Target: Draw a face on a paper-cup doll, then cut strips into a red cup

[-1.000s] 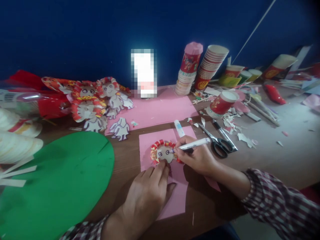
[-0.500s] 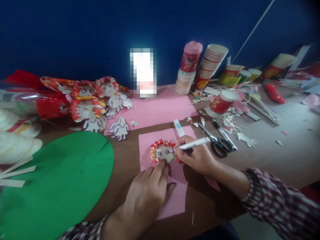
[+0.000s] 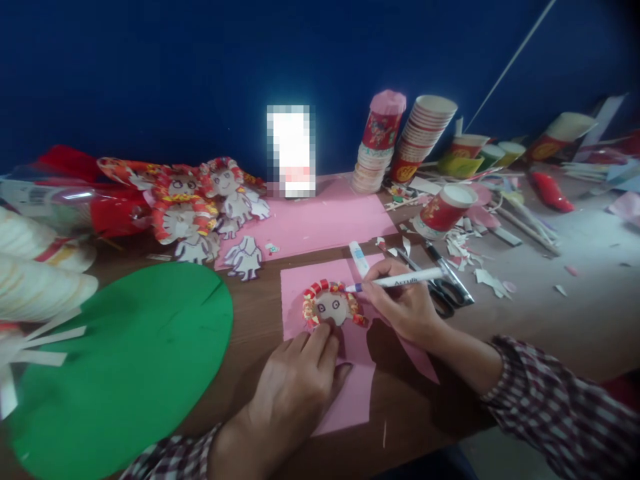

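Showing paper doll face (image 3: 330, 308): drawn eyes, red-yellow fringe.

R hand (image 3: 405, 308) w/ marker (image 3: 400, 281) by paper face (image 3: 331, 307); L hand (image 3: 295, 387) on it

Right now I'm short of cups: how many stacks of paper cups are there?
2. An upright stack, capped in pink, by the blue wall; a leaning stack just right of it. Loose single cups lie further right; some may be hidden.
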